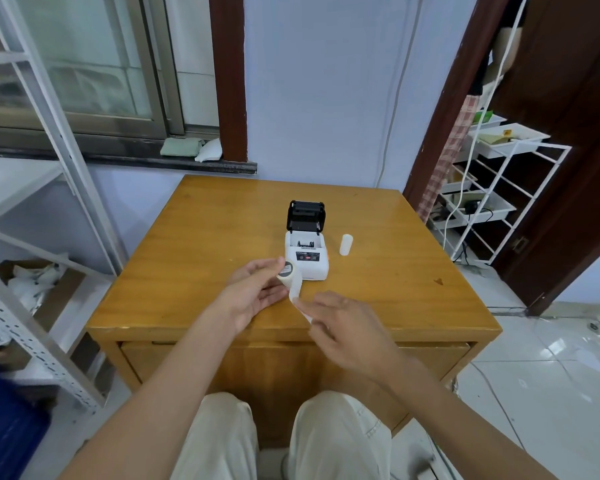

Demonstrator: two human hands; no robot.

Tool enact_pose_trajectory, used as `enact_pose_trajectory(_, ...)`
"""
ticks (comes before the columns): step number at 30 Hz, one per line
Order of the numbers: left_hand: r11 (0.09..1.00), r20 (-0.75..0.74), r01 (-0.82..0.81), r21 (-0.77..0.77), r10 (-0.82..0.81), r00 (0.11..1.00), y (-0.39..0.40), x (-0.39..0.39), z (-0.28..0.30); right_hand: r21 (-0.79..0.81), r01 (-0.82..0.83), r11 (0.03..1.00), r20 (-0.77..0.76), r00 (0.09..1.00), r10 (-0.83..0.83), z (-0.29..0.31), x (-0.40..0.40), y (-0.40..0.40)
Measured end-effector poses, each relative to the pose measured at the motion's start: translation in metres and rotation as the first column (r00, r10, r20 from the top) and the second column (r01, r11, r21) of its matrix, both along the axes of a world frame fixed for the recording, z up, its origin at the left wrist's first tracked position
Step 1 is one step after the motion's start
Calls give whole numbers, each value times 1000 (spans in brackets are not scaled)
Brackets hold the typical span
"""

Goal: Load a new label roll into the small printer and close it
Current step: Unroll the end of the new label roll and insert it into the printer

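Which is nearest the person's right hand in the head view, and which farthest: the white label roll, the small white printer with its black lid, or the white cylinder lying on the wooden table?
1. White label roll: its loose strip reaches the right hand, the roll held in the left hand.
2. Small white printer: just beyond the roll, black lid open.
3. White cylinder: farthest, right of the printer on the wooden table.
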State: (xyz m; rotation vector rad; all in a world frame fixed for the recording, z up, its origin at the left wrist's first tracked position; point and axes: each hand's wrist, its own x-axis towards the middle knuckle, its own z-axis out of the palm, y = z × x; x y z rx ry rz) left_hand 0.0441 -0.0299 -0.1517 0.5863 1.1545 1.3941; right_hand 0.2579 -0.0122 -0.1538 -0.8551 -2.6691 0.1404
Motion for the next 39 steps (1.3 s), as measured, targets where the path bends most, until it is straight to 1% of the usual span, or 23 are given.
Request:
enact_pose_trajectory(1,1000,-31,-2,0,2,1000,0,1,-1,15,-10,1000,21,1000,9,1,-2,-2)
enact_pose_trajectory(2,1000,-58,7,-4,-7,998,0,3,0,-7,-29,1000,32,999,29,3,-3,-5)
enact_pose_trajectory(4,999,-109,39,-20,-41,993,-1,3,0,-156,-73,985,-12,997,72,10,-7,-4)
enact_pose_trajectory(5,998,-136,57,-27,-60,989,-2,2,0,-241,-103,965,-68,994,89,13,-10,-3)
enact_pose_trajectory(6,997,-151,71,-30,-75,986,-2,1,0,-290,-125,949,-141,986,86,14,-13,-2)
enact_pose_trajectory(7,996,-147,82,-27,-85,985,-3,0,0,-296,-137,945,-238,969,66,15,-15,-1)
enact_pose_trajectory(9,995,-108,94,-12,-95,990,-3,-1,0,-293,-105,950,-425,904,-31,18,-20,5)
enact_pose_trajectory(10,995,-85,95,-6,-95,992,-3,-1,1,-320,-79,944,-493,865,-95,17,-21,10)
enact_pose_trajectory(11,995,-63,97,-2,-97,993,-3,-1,1,-360,-70,930,-522,842,-139,16,-21,17)
enact_pose_trajectory(13,994,-35,109,3,-109,993,-2,-1,2,-442,-79,893,-514,839,-180,13,-21,29)
enact_pose_trajectory(15,992,-36,123,2,-123,992,-2,-1,4,-485,-117,867,-480,864,-153,8,-20,38)
enact_pose_trajectory(19,991,-51,132,10,-132,990,-3,-3,3,-465,-179,867,-501,861,-91,7,-24,40)
enact_pose_trajectory(24,993,-78,117,9,-116,990,-4,-5,0,-492,-164,855,-521,842,-139,13,-33,38)
enact_pose_trajectory(27,992,-94,128,4,-127,987,-7,-6,0,-523,-185,832,-530,835,-147,14,-38,36)
enact_pose_trajectory(30,989,-63,144,37,-142,988,-12,-10,0,-527,-209,824,-563,812,-154,14,-42,34)
enact_pose_trajectory(32,983,-55,177,46,-175,983,-15,-12,1,-554,-229,800,-557,816,-153,17,-43,33)
enact_pose_trajectory(34,970,-56,240,37,-238,970,-16,-15,2,-585,-246,773,-518,847,-122,24,-43,34)
enact_pose_trajectory(37,931,-34,360,54,-359,933,-18,-21,2,-646,-279,710,-455,888,-64,39,-40,39)
enact_pose_trajectory(39,908,-23,410,85,-410,912,-18,-23,3,-689,-304,658,-434,900,-38,49,-38,42)
